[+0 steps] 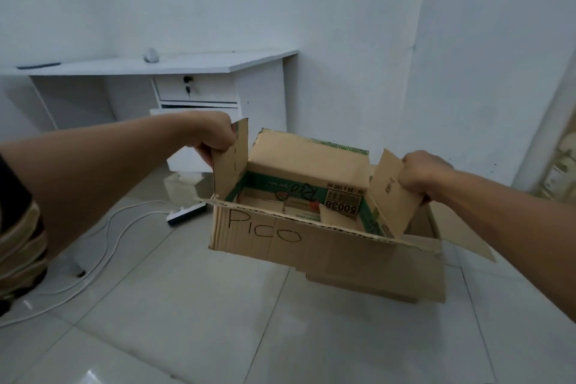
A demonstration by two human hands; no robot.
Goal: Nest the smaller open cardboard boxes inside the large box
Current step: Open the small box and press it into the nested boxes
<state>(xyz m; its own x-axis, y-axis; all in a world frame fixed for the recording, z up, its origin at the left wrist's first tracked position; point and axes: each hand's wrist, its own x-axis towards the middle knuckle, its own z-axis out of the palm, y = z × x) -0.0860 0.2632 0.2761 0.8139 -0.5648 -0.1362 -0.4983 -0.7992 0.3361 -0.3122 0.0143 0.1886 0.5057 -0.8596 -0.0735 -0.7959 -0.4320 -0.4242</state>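
An open brown cardboard box with "Pico" handwritten on its near flap (pixel 265 232) is held up above the floor. Its inside shows green print and a barcode label. My left hand (pixel 216 137) is shut on its upright left flap (pixel 230 159). My right hand (pixel 419 173) grips the upright right flap (pixel 394 193). Under and behind it sits a larger plain cardboard box (pixel 389 271) on the tiles, its far right flap (pixel 461 227) spread outward. The held box hides most of the larger box's inside.
A white desk (pixel 162 67) with a keyed drawer stands against the back wall. A power strip (pixel 186 213) and white cables (pixel 103 246) lie on the tiled floor to the left. A wall corner rises at the right.
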